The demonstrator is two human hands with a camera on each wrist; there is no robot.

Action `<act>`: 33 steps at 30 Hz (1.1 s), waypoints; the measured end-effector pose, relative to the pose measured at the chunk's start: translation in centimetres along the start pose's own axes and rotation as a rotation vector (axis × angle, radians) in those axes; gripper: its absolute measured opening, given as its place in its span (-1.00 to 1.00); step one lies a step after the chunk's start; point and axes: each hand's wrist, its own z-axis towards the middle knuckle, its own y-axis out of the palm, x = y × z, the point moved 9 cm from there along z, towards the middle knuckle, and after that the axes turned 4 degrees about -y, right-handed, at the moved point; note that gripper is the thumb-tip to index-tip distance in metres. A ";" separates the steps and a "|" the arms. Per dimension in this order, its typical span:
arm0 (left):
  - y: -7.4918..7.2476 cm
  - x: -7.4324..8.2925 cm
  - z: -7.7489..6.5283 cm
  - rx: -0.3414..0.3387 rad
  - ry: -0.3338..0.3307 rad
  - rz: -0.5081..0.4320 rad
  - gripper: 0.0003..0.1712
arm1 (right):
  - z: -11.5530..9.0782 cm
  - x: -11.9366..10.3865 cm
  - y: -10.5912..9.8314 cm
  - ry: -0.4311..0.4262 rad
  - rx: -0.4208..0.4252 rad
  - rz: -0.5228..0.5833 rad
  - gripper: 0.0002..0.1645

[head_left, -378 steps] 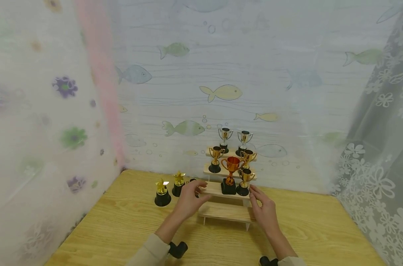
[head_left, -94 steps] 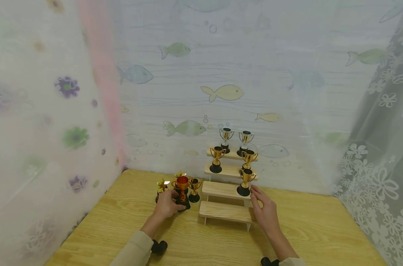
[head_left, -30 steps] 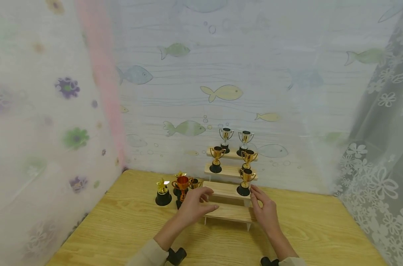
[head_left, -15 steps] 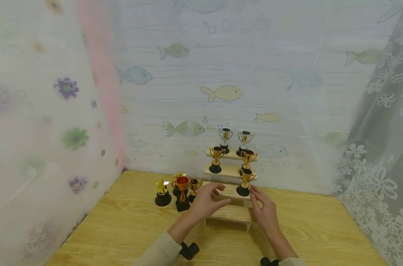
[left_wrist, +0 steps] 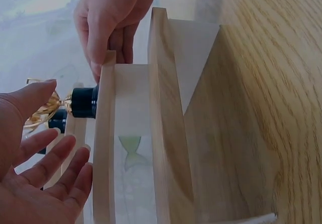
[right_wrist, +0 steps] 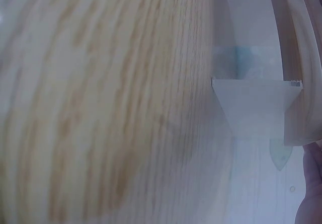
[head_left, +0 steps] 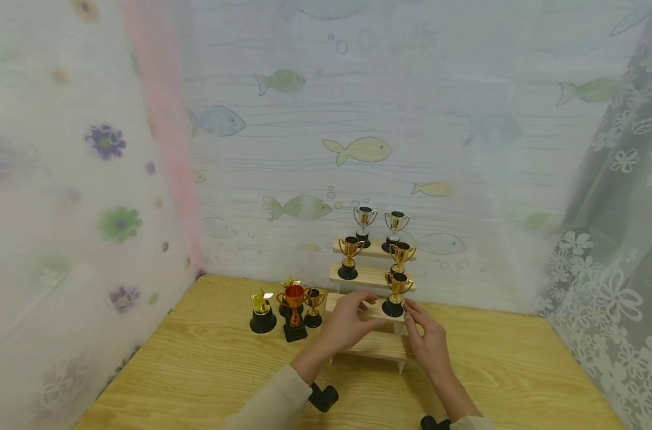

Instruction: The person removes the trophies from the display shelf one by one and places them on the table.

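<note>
My left hand (head_left: 350, 322) reaches over the third step of a wooden tiered stand (head_left: 377, 346), thumb and fingers spread beside a small gold trophy cup (head_left: 397, 289) on a black base. In the left wrist view these fingers curve loosely around the cup (left_wrist: 60, 102), with space between. My right hand (head_left: 427, 341) holds the right end of that step, fingertips at its edge. On the upper steps stand two gold cups, such as the left gold cup (head_left: 349, 254), and two silver cups, such as the left silver cup (head_left: 364, 221).
Left of the stand, on the wood-grain table (head_left: 197, 370), are an orange-red cup (head_left: 295, 304), a gold cup (head_left: 313, 304) and two gold star trophies, one star trophy (head_left: 262, 313) farthest left. A fish-patterned curtain (head_left: 283, 149) hangs behind.
The orange-red cup went from the third step to the table, carried by my left hand. Since then that hand has swung right to the remaining gold cup. My right hand stays put.
</note>
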 end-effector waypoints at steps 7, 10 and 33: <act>0.8 0.3 0.8 -0.004 -0.053 -0.050 -0.36 | 0.0 -0.3 -0.1 -0.014 0.006 0.004 -0.64; 1.0 0.4 1.2 0.011 -0.064 -0.073 -0.35 | 0.1 -0.3 -0.1 -0.012 0.002 0.005 -0.64; 2.6 -0.2 2.9 0.121 -0.124 -0.011 -0.49 | 0.1 -0.1 0.0 -0.013 0.005 -0.005 -0.63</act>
